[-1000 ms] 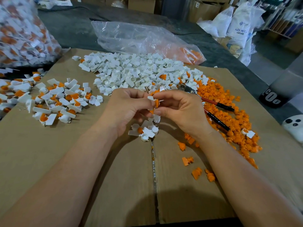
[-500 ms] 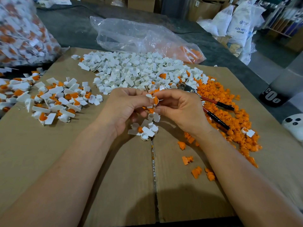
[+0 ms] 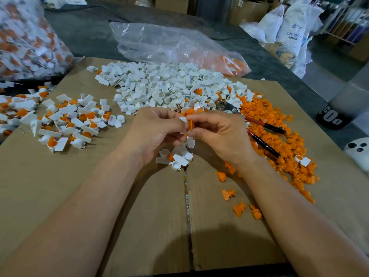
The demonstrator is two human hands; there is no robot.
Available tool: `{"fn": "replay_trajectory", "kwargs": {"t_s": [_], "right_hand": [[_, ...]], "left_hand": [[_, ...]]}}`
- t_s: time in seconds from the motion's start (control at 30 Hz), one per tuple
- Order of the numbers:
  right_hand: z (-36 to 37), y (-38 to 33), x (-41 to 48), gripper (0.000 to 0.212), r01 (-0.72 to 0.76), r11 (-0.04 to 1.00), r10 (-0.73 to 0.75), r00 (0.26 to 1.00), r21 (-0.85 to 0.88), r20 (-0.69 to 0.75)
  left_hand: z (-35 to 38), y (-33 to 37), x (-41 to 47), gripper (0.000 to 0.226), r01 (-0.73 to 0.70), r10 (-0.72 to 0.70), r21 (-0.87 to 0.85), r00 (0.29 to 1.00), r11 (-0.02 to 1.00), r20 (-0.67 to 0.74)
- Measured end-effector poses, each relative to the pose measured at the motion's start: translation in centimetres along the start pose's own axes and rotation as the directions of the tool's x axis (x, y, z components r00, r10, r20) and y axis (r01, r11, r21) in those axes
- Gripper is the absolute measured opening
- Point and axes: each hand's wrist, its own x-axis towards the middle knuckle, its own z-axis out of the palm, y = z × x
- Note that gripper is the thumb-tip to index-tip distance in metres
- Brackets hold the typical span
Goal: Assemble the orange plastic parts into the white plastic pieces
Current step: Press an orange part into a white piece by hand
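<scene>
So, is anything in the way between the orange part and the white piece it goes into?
Nothing visible. The right hand pinches the orange part directly against the white piece that the left hand holds, with no other part between them.

Bare left hand (image 3: pixel 153 134), bare right hand (image 3: pixel 223 136), forearms uncovered (right down to the lower edge of view)

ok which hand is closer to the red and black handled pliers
Right. The right hand sits just beside the pliers, whose handles run past its outer edge. The left hand is farther off, on the other side of the right hand.
</scene>
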Motion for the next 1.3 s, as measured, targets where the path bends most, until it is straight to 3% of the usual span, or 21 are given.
{"fn": "replay_trajectory", "kwargs": {"t_s": [0.23,0.37,0.57,0.87,1.1,1.17,1.3], "right_hand": [[-0.4,-0.1,0.0,0.029,0.064,0.980,-0.060,0.998,-0.187,0.024],[-0.4,-0.4,0.0,0.034,0.111,0.974,-0.100,0.993,-0.198,0.064],[-0.5,-0.3,0.0,0.028,0.048,0.975,-0.039,0.998,-0.217,0.047],[-0.4,-0.7,0.0,0.029,-0.024,0.983,0.032,0.999,-0.180,0.044],[-0.5,-1.2,0.1,0.041,-0.143,0.990,0.144,0.986,-0.013,0.087],[-1.0,-1.4,0.2,0.039,-0.179,0.982,0.182,0.982,-0.060,0.052],[-4.3,-1.3,0.8,0.032,-0.327,0.914,0.287,0.939,-0.239,-0.188]], "left_hand": [[0.0,0.0,0.0,0.012,-0.005,0.003,0.050,1.000,0.999,0.021],[-0.2,-0.1,0.1,0.011,0.012,-0.014,0.061,0.999,0.998,0.035],[-0.1,-0.2,0.1,0.015,0.001,-0.002,0.053,0.999,0.999,0.035],[0.1,-0.1,-0.1,0.014,-0.050,0.047,0.069,0.998,0.996,0.035],[0.0,-0.1,-0.1,0.018,-0.051,0.050,0.040,0.999,0.998,0.017],[0.0,-0.1,0.0,0.018,-0.048,0.048,0.031,0.999,0.998,0.004],[-0.1,0.0,-0.1,0.018,-0.042,0.042,0.007,0.999,0.999,-0.014]]}}
